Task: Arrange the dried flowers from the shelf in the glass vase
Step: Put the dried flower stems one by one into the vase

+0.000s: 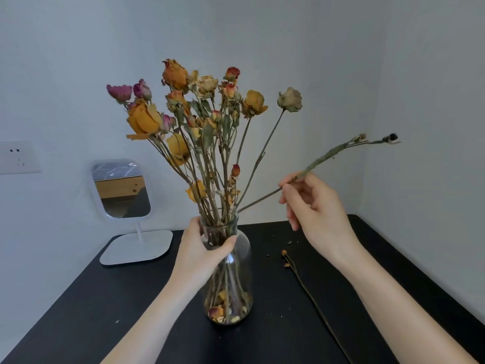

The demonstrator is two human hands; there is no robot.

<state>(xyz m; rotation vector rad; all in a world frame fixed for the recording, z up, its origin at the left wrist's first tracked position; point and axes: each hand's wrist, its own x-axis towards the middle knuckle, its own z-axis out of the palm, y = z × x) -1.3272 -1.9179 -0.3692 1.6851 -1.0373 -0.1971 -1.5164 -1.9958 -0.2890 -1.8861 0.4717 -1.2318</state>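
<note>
A clear glass vase [237, 279] stands on the black shelf top [262, 337], full of dried roses [199, 111] in orange, yellow, pink and beige. My left hand [202, 248] grips the vase around its neck. My right hand [315, 208] pinches a thin dried stem [338, 148] with small dark buds at its tip. The stem slants up to the right, and its lower end points at the vase mouth. Another thin dried stem [307, 287] with small orange buds lies on the black surface right of the vase.
A white stand mirror [123, 190] sits at the back left on its flat base [136, 248]. A wall socket [18, 157] is at the far left. Small dried crumbs [288, 243] lie behind the vase. Grey walls close in behind and to the right.
</note>
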